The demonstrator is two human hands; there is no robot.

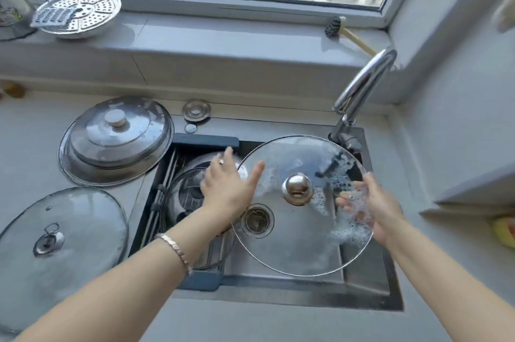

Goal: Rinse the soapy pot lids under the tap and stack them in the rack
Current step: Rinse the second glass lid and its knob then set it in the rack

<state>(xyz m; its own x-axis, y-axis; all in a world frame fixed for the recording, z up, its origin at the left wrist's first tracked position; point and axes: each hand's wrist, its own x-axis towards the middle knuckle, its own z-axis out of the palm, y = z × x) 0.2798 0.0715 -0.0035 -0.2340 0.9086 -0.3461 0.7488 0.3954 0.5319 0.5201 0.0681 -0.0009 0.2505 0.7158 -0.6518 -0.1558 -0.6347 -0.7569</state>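
A large glass lid [292, 241] with a steel knob [297, 190] hovers over the sink, foam on its right side. My right hand [370, 208] grips its right rim, fingers under the glass and soapy. My left hand [227, 187] is spread flat at the lid's left edge, fingers apart. The tap [362, 85] arches from the back right; I see no water running. At the sink's left a dark-framed rack [204, 142] holds lids [189, 194]. On the counter to the left lie a steel lid [115, 141] and a glass lid [61, 236].
The sink [365, 280] has a round drain [256, 220]. On the windowsill are a perforated steamer plate [80, 14], a metal cup [11, 4] and a brush [338, 28]. A yellow sponge [504, 233] sits at the far right. A small metal cap [196, 110] lies behind the sink.
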